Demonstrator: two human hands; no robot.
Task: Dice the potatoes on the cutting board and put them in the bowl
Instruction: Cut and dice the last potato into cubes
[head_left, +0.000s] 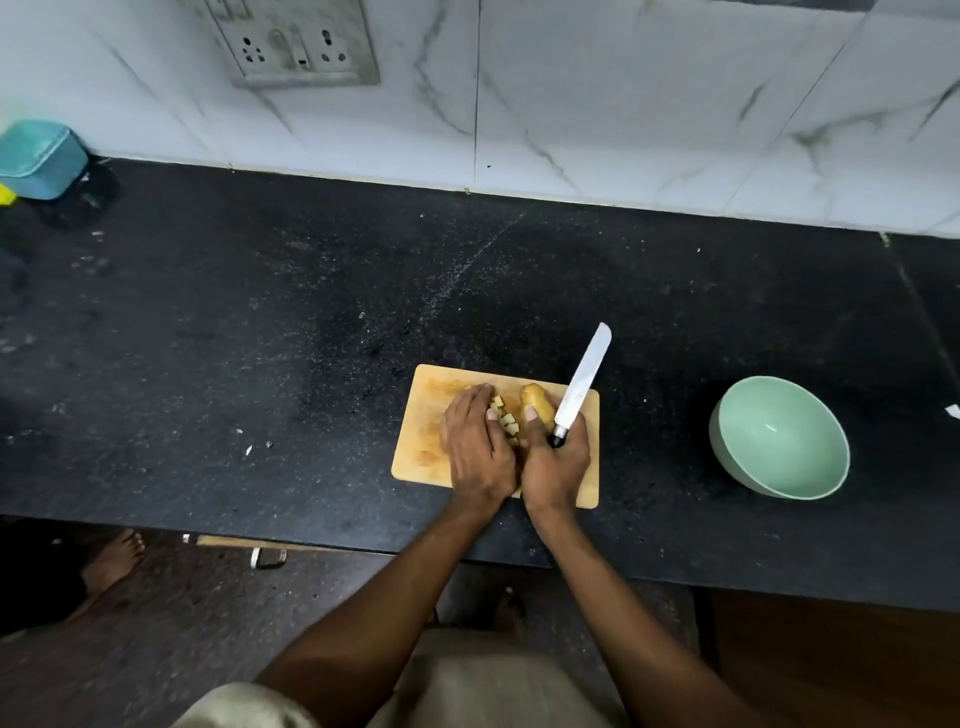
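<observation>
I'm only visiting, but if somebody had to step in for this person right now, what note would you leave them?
Left hand: lies over the diced potato pieces on the cutting board.
Right hand: grip around the knife handle, blade raised and pointing away, thumb against the whole potato.
Bowl: to the right on the counter, empty.
Done: some potato diced.
Left: dice the whole potato, move all the pieces into the bowl.

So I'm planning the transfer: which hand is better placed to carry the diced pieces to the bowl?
Left hand, probably: it already rests against the diced pieces, while the right hand grips the knife. The bowl sits right, though.
</observation>
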